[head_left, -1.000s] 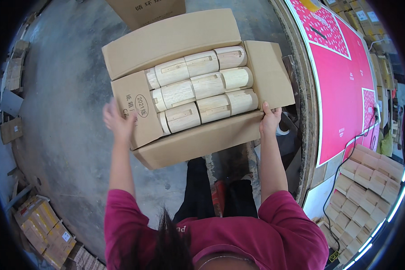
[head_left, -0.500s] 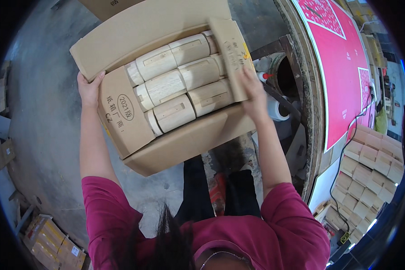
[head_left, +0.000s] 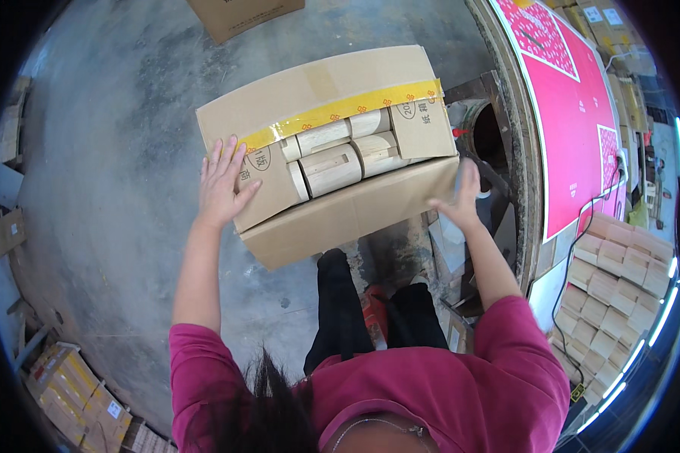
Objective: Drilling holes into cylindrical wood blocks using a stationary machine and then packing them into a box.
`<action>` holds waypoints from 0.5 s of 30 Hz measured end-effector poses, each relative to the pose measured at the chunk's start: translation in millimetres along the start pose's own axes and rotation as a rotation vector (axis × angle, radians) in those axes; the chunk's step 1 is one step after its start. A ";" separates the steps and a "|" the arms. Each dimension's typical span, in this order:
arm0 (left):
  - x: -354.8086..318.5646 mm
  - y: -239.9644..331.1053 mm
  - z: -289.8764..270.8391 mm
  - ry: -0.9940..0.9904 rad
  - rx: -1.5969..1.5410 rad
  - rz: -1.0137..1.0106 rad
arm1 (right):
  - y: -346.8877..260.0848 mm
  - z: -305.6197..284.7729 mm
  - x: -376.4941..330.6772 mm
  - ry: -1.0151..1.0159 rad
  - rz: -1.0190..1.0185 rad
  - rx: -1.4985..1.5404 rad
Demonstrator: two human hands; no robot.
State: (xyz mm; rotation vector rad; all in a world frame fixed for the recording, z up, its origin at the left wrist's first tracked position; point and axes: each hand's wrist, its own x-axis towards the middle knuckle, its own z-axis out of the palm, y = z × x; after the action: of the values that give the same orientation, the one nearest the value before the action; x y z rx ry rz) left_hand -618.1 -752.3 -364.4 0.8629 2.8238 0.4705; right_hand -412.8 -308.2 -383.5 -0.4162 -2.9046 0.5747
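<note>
In front of me sits a cardboard box (head_left: 355,208), slightly tilted, packed with several pale, rounded wooden blocks (head_left: 330,172). Both end flaps are folded inward over the blocks. Its far flap (head_left: 317,84), edged with yellow tape (head_left: 344,111), leans partly over the contents and hides the back row. My left hand (head_left: 225,181) lies with fingers spread on the left end flap (head_left: 268,185) and the tape's end. At the near right corner is my right hand (head_left: 462,198), thumb and fingers apart; whether it touches the box wall I cannot tell.
A pink-covered workbench (head_left: 567,121) runs along my right, with a black cable (head_left: 574,264) hanging from it. Stacked wooden pieces (head_left: 612,279) stand at lower right. Another carton (head_left: 242,15) is at the far end, and taped cartons (head_left: 75,396) lie lower left.
The far flap has come down over the back of the blocks, showing its tape. My left hand has moved onto the end flap; my right hand has left the right flap for the near corner.
</note>
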 end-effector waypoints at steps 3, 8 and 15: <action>0.3 2.7 6.6 0.015 0.059 -0.059 | 23.6 5.5 -1.0 -0.362 0.821 0.827; 2.4 1.8 9.9 -0.016 -0.076 -0.124 | 8.1 -54.6 1.6 -0.178 0.645 1.089; 12.1 -16.7 -11.9 -0.186 -0.179 -0.248 | -72.0 -27.6 90.3 -0.170 0.071 0.484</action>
State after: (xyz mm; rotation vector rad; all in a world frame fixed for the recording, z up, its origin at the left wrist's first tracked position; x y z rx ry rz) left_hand -639.5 -761.5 -359.5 0.4867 2.6220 0.5631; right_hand -510.3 -335.5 -321.6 -0.4163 -2.7700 1.3406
